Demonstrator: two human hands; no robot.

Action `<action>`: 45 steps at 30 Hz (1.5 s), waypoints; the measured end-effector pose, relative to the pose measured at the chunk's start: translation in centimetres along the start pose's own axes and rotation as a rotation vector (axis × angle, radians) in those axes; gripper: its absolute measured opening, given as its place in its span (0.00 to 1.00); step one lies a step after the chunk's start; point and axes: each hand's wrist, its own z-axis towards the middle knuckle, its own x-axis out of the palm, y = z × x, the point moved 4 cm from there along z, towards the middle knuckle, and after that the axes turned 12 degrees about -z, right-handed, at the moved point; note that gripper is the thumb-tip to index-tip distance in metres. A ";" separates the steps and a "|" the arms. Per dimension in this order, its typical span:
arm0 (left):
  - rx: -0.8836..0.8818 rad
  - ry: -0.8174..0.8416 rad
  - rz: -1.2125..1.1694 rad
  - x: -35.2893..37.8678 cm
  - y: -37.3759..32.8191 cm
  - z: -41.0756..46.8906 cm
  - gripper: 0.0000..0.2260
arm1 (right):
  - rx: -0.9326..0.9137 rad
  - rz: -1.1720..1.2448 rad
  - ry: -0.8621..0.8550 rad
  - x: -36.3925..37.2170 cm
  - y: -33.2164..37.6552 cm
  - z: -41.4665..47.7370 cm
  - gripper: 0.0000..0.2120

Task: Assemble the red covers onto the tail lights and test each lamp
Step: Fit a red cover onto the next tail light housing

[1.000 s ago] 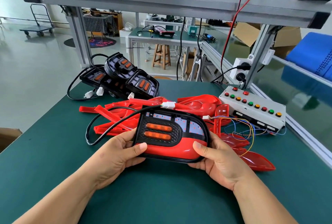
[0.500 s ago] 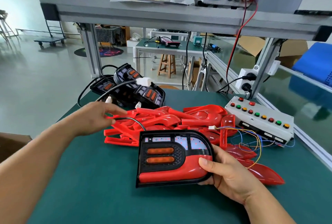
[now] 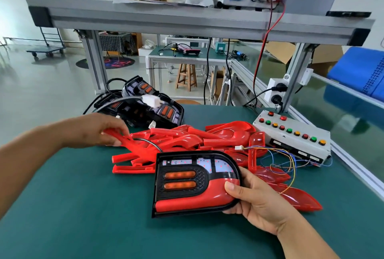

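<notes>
Right hand [image 3: 252, 198] grips tail light [image 3: 193, 182]; left hand [image 3: 97, 132] pinches cable [image 3: 152, 144]. Risk: loose connector [image 3: 150, 100] snags red covers [image 3: 187, 140], yanking it free.

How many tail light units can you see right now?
4. One tail light, red cover fitted, is in the right hand; three uncovered ones lie piled at the bench's far left, behind the loose red covers. Others may be hidden in that pile.

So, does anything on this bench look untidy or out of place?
Nothing looks damaged. The red covers lie in a tangled heap, not stacked, and thin coloured wires from the button box sprawl over them. The white plug hangs in the air, blurred, on the cable held by the left hand.
</notes>
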 end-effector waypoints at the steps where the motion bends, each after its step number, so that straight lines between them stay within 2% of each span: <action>1: -0.007 0.017 -0.026 -0.6 0.1 -0.1 0.11 | -0.001 -0.009 0.000 0.0 0.0 0.0 0.25; 4: -0.054 0.005 -0.154 -2.2 0.6 -0.7 0.00 | -0.004 -0.021 0.004 -0.1 -0.1 0.1 0.26; 7: -0.060 -0.097 -0.286 -3.0 1.2 -1.1 0.12 | 0.000 -0.017 0.007 -0.2 -0.1 0.0 0.27; 11: -0.018 -0.177 -0.628 -0.9 -0.2 -1.5 0.27 | 0.002 -0.018 0.012 -0.2 -0.1 0.1 0.27; 12: -0.010 -0.190 -0.692 0.0 -0.9 -1.5 0.28 | 0.003 -0.019 0.009 -0.1 -0.1 0.2 0.26; 14: 0.024 -0.217 -0.745 1.9 -2.4 -1.0 0.21 | 0.005 -0.026 0.007 -0.1 -0.1 0.2 0.26; 16: 0.091 -0.280 -0.560 3.8 -4.4 -0.6 0.13 | 0.004 -0.029 0.008 0.0 -0.1 0.2 0.26; 18: 0.188 -0.315 -0.286 5.4 -6.5 -0.3 0.14 | 0.003 -0.033 0.004 0.0 -0.1 0.2 0.26; 20: 0.272 -0.300 -0.193 6.7 -7.8 -0.2 0.13 | 0.003 -0.043 0.004 0.0 -0.1 0.2 0.26; 22: 0.303 -0.299 -0.156 7.3 -8.0 0.2 0.10 | 0.000 -0.056 0.008 0.0 -0.1 0.2 0.26; 27: 0.331 -0.334 -0.070 8.2 -8.1 1.0 0.18 | 0.002 -0.066 0.013 0.1 -0.1 0.1 0.26; 30: 0.317 -0.394 -0.123 9.1 -8.7 0.9 0.13 | 0.000 -0.076 0.010 0.2 0.0 0.1 0.27; 35: 0.318 -0.425 -0.157 9.5 -9.1 0.7 0.29 | 0.002 -0.090 0.009 0.2 0.1 0.1 0.27; 38: 0.306 -0.440 -0.167 9.5 -9.1 0.7 0.29 | 0.005 -0.083 0.008 0.3 0.1 0.0 0.27; 41: 0.293 -0.449 -0.129 9.8 -9.0 0.8 0.36 | 0.002 -0.058 0.007 0.3 0.2 -0.1 0.28; 43: 0.294 -0.452 -0.107 10.0 -8.8 0.8 0.33 | 0.000 -0.026 0.010 0.4 0.1 -0.1 0.28; 45: 0.320 -0.461 -0.106 10.5 -8.7 0.6 0.23 | -0.009 -0.005 0.012 0.5 0.2 -0.2 0.28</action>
